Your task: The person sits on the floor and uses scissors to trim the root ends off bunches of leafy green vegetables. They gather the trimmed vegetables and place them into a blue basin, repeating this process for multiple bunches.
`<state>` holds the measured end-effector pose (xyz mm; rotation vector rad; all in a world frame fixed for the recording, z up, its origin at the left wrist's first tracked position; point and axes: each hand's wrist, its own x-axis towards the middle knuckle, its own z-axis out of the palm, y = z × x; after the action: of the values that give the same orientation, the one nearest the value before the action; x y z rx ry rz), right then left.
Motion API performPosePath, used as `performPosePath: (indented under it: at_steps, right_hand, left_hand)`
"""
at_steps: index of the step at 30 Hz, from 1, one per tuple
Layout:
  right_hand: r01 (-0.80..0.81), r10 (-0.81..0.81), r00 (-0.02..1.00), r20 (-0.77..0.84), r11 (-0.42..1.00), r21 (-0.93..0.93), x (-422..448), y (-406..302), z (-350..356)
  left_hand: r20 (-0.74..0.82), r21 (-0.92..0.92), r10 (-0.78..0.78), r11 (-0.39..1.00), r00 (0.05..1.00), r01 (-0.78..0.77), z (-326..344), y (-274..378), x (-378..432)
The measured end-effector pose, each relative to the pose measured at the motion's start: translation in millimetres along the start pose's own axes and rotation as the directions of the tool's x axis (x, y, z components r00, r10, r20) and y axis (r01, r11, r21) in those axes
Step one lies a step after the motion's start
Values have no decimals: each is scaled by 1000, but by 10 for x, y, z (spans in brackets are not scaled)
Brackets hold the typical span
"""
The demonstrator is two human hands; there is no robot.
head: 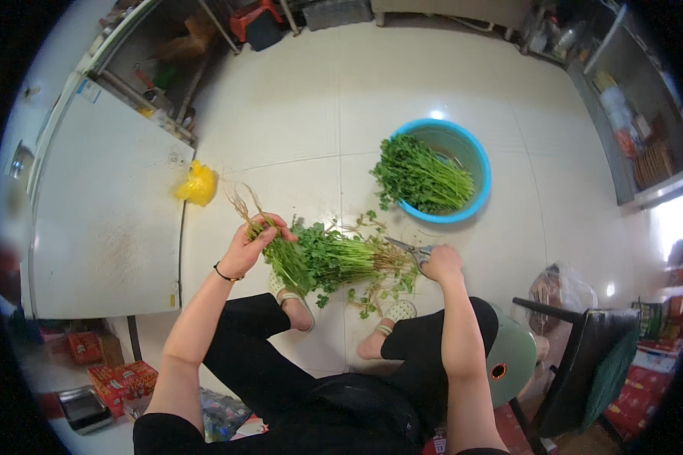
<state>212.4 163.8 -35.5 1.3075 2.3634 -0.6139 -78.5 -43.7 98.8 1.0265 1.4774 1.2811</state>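
Observation:
My left hand (pixel 260 236) grips a small bunch of leafy green herbs (pixel 287 264), which looks like coriander. Its thin pale roots point up and away from me, while the leaves hang below the hand. In my right hand (pixel 443 263) is a pair of scissors (pixel 412 250), blades pointing left; how far the blades are parted is hard to tell. Between my feet and the scissors lies a larger pile of the same herbs (pixel 347 256) on the tiled floor, leaves to the left and brownish root ends to the right. Loose trimmings (pixel 375 296) are scattered around it.
A blue plastic basin (pixel 481 196) beyond the pile holds more herbs (pixel 424 176), some overhanging its left rim. At left are a yellow plastic bag (pixel 198 183) and a white appliance (pixel 111 205). A green stool (pixel 512 358) and a dark chair (pixel 583 364) stand at my right.

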Motion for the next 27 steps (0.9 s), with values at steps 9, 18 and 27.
performPosePath:
  at_steps: [9,18,27]
  right_hand:
    - [236,-203,971,-122,880,413,-439,-246,-209]
    - [308,-289,951,-109,854,420,-903,-548,-618]
    - [339,-354,935,-29,866,366,-1142,-692,-866]
  left_hand:
    - [239,-593,-233,734,943,332,273,-239,-1]
    - [538,-456,-299,683,788,571,459,-254,103]
    - [667,-323,-266,738,695,593,518,-195,134]
